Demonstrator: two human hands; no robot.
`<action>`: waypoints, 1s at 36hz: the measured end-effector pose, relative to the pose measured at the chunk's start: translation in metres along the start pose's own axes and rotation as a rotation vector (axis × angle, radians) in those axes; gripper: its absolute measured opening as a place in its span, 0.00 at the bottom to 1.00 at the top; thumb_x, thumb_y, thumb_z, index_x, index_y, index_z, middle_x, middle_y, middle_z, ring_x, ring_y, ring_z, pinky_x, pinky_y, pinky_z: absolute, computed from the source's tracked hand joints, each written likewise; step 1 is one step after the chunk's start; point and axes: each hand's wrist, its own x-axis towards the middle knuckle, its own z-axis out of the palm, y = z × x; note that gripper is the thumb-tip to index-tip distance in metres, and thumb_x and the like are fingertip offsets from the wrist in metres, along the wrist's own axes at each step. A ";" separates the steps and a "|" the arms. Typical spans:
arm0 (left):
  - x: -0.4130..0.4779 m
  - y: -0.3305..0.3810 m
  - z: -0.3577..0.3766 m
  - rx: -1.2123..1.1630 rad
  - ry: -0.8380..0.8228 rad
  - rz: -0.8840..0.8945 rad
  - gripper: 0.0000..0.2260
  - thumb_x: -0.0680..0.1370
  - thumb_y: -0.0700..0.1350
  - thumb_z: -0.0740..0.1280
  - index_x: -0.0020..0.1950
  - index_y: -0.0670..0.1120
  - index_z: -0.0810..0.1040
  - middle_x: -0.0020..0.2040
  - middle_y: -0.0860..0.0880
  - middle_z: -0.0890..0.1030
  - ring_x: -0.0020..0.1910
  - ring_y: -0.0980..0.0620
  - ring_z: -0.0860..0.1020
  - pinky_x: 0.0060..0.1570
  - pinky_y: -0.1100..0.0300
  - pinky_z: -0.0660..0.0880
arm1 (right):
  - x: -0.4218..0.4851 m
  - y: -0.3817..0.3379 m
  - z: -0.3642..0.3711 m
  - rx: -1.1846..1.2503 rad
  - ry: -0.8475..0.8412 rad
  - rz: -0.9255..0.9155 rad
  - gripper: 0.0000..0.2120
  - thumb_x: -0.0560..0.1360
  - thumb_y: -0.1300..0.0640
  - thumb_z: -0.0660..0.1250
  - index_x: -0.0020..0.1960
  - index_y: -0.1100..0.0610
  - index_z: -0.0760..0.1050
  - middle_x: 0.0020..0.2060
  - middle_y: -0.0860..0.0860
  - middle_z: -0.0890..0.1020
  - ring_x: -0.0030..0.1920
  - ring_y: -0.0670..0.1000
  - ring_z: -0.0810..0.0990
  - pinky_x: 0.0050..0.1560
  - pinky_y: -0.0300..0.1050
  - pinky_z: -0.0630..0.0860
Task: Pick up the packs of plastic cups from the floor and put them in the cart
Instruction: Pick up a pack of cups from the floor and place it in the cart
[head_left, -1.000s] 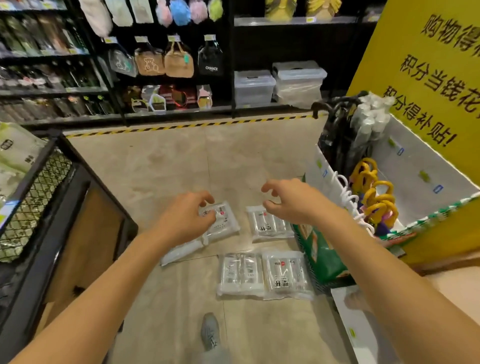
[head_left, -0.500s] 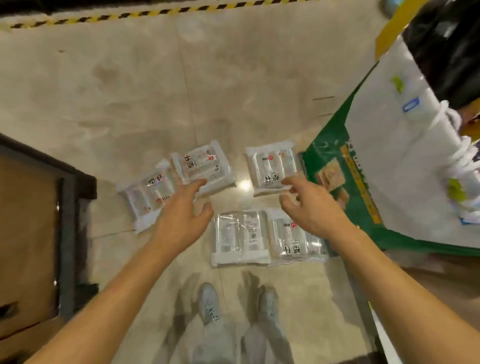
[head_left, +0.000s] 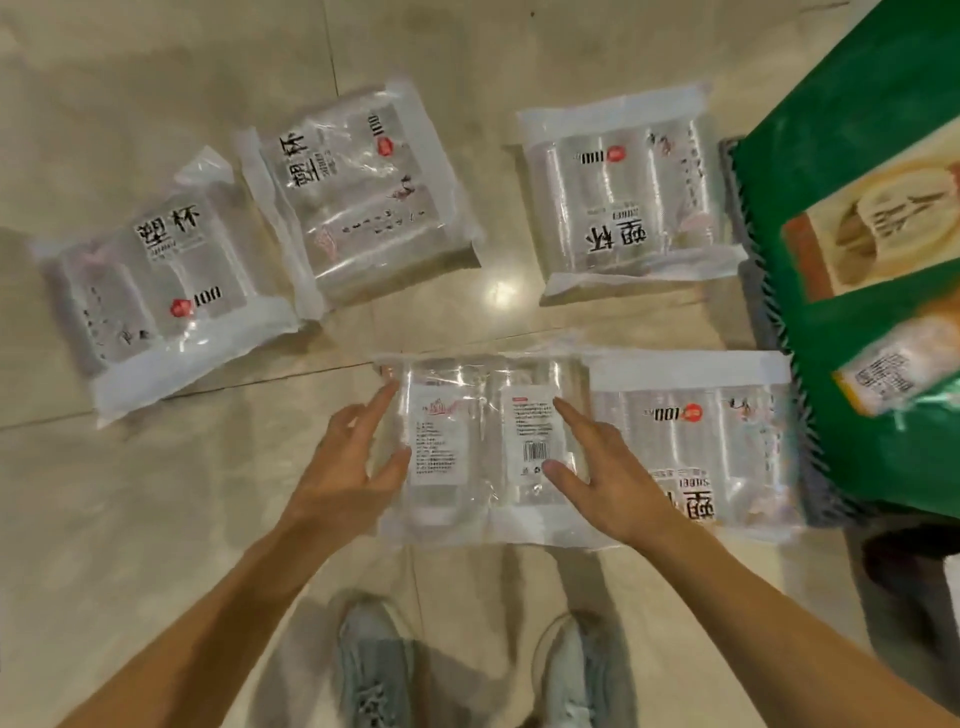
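Five cup packs (head_left: 480, 447) on tiled floor (head_left: 156, 519)

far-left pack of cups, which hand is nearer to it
Left. The left hand touches the left edge of the barcode pack, below-right of the far-left pack; the right hand is further right, on its other side.

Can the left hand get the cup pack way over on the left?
Probably yes. The left hand is open, holding nothing, beside the nearest pack. The far-left pack lies flat on the floor, with only bare floor between.
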 end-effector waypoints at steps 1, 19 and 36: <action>0.009 -0.012 0.011 -0.013 -0.018 -0.031 0.29 0.79 0.56 0.62 0.75 0.71 0.51 0.75 0.57 0.58 0.68 0.54 0.68 0.43 0.73 0.68 | 0.013 0.013 0.012 0.005 -0.005 -0.013 0.34 0.80 0.39 0.61 0.77 0.32 0.43 0.79 0.54 0.56 0.79 0.54 0.52 0.76 0.56 0.57; -0.015 0.018 -0.006 -0.106 0.019 0.045 0.31 0.78 0.61 0.62 0.73 0.76 0.45 0.71 0.54 0.61 0.64 0.65 0.60 0.60 0.57 0.64 | 0.000 -0.019 -0.006 0.160 0.217 -0.118 0.34 0.79 0.41 0.63 0.74 0.26 0.43 0.79 0.44 0.36 0.79 0.45 0.36 0.78 0.56 0.52; -0.289 0.344 -0.407 -0.088 0.215 0.193 0.28 0.76 0.67 0.58 0.72 0.77 0.48 0.72 0.59 0.62 0.74 0.51 0.62 0.73 0.47 0.59 | -0.297 -0.394 -0.335 0.150 0.387 -0.367 0.29 0.79 0.36 0.59 0.76 0.30 0.51 0.78 0.40 0.52 0.78 0.40 0.43 0.73 0.44 0.51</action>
